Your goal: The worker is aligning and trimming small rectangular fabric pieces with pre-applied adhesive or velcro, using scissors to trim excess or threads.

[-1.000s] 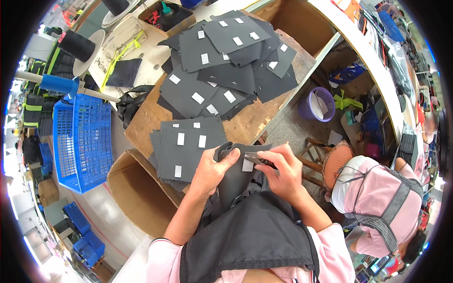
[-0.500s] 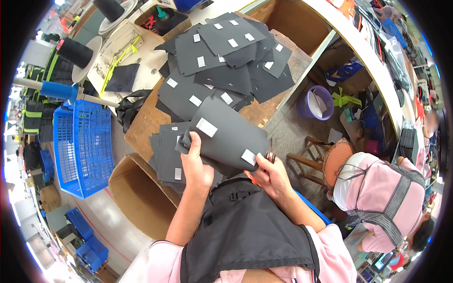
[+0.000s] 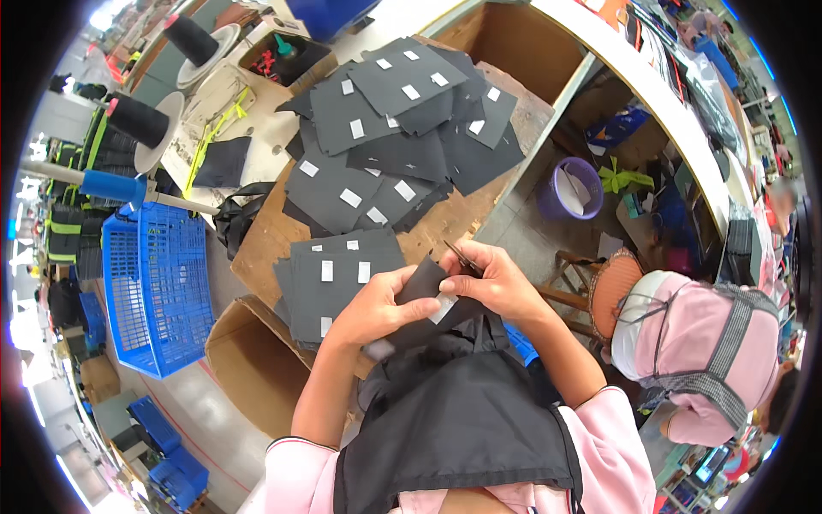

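Observation:
Close in front of my apron, both hands hold one dark grey sheet panel (image 3: 419,287) with white patches; it is bent between them. My left hand (image 3: 383,307) is closed on its left side, thumb on top. My right hand (image 3: 486,278) pinches the right edge by a white patch, and dark pointed thread snips (image 3: 461,254) stick out from its fingers. Just beyond my left hand lies a neat stack of similar panels (image 3: 321,295). Farther off, a loose, overlapping pile of panels (image 3: 402,163) covers much of the wooden board (image 3: 261,244).
An open cardboard box (image 3: 248,360) stands below the board's left edge, with a blue basket (image 3: 154,291) beyond it. Black thread cones (image 3: 141,124) stand at the far left. On the right are a purple bin (image 3: 556,201), a stool (image 3: 612,291) and a person in pink (image 3: 711,343).
The panel has come nearer my body and is bent more sharply. My hands have drawn closer together, and the snips' tips now show above my right hand. The neat stack is less covered.

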`<state>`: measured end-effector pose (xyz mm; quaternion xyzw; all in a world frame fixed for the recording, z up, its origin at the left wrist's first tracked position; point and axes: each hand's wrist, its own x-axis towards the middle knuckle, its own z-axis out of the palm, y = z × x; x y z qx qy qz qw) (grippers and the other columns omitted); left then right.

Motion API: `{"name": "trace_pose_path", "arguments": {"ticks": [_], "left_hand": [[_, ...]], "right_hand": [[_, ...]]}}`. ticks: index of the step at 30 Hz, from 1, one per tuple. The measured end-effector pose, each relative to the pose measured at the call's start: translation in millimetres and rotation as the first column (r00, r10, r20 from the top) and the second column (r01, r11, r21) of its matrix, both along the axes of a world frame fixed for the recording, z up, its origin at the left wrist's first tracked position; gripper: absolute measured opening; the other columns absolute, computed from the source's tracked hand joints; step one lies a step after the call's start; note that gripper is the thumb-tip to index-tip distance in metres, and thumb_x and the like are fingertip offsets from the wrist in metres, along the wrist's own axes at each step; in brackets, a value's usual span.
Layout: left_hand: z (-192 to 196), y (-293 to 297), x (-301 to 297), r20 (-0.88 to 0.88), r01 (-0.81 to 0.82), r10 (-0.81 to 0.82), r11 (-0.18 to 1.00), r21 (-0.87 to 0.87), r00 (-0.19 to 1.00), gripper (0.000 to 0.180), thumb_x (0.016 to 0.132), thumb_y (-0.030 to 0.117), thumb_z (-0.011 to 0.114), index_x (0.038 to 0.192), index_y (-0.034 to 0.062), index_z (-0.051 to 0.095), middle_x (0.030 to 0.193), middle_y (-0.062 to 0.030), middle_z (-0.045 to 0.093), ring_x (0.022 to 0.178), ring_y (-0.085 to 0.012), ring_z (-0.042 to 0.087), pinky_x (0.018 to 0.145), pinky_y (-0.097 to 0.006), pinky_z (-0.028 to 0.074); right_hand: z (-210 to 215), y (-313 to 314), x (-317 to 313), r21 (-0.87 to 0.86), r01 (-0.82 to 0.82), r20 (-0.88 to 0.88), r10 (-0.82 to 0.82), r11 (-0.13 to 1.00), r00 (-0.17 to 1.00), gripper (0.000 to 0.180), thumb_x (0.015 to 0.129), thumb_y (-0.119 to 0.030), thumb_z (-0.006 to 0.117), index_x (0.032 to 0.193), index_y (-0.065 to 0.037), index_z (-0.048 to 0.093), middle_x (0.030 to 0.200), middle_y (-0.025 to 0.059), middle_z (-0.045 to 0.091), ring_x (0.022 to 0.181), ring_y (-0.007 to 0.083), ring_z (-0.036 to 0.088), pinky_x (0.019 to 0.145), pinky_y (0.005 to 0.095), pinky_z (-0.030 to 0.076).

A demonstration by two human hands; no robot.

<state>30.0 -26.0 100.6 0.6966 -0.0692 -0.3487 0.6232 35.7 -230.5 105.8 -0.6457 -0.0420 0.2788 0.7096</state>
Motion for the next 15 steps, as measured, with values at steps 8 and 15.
{"name": "trace_pose_path", "arguments": {"ticks": [8, 15], "left_hand": [[1.6, -16.8, -17.1, -0.340, -0.520, 0.447, 0.838, -0.164, 0.827, 0.025, 0.085, 0.015, 0.064, 0.103, -0.0018, 0.059, 0.089, -0.0037, 0.063, 0.075, -0.0072, 0.058, 0.065, -0.022, 0.048], [6.0, -22.4, -20.0, -0.326, -0.503, 0.428, 0.841, -0.197, 0.843, 0.027, 0.085, 0.016, 0.064, 0.103, -0.0026, 0.058, 0.090, -0.0050, 0.063, 0.077, -0.0075, 0.058, 0.068, -0.022, 0.048]], "right_hand": [[12.4, 0.7, -42.0, -0.385, 0.529, 0.717, -0.115, 0.756, 0.687, 0.035, 0.070, -0.003, 0.071, 0.101, -0.006, 0.057, 0.086, 0.0102, 0.055, 0.062, 0.0212, 0.057, 0.052, 0.0289, 0.047], [-5.7, 1.9, -43.8, -0.387, 0.548, 0.786, -0.045, 0.742, 0.616, 0.036, 0.066, -0.006, 0.072, 0.100, -0.008, 0.060, 0.082, 0.0080, 0.055, 0.061, 0.0228, 0.055, 0.053, 0.0314, 0.044]]}}
